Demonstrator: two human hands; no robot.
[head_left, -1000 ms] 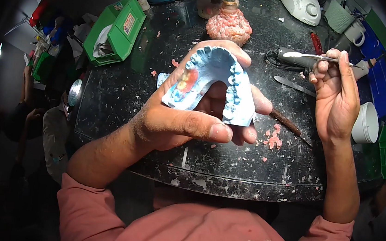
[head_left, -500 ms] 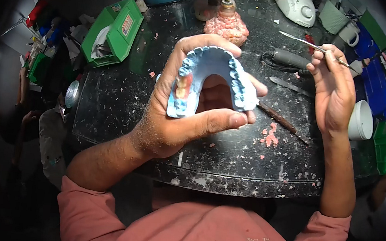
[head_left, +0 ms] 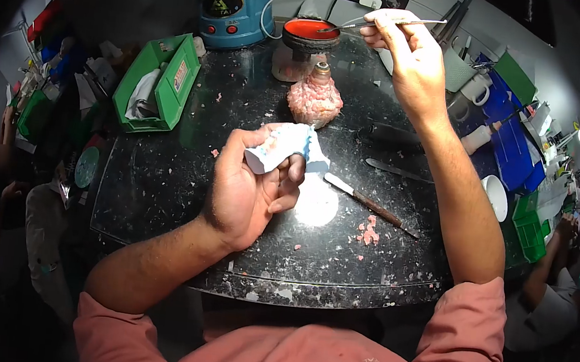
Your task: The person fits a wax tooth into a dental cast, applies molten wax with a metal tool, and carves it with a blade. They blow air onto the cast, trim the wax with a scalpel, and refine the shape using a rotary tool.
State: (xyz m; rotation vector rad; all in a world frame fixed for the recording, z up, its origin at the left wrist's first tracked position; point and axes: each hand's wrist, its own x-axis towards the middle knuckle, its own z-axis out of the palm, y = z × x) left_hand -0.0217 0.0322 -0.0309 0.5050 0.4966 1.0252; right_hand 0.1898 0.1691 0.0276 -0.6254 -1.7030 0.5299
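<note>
My left hand grips a dental cast, its pale base tilted toward me and the blue-tinted teeth mostly turned away. In the upper part of the head view, my right hand pinches a thin metal wax carver. The carver's far tip reaches into a round dark pot of red wax. Between the cast and the pot stands a bottle crusted with pink lumps, with a metal top.
A wooden-handled knife, a flat metal blade and pink scraps lie on the black table. A green bin is at left, a blue machine behind. A white tub stands right. Other people are at both sides.
My left hand has lowered and tipped the cast, so its base now shows. My right hand has moved up and left, bringing the carver's tip to the pot. The camera view has also shifted.
</note>
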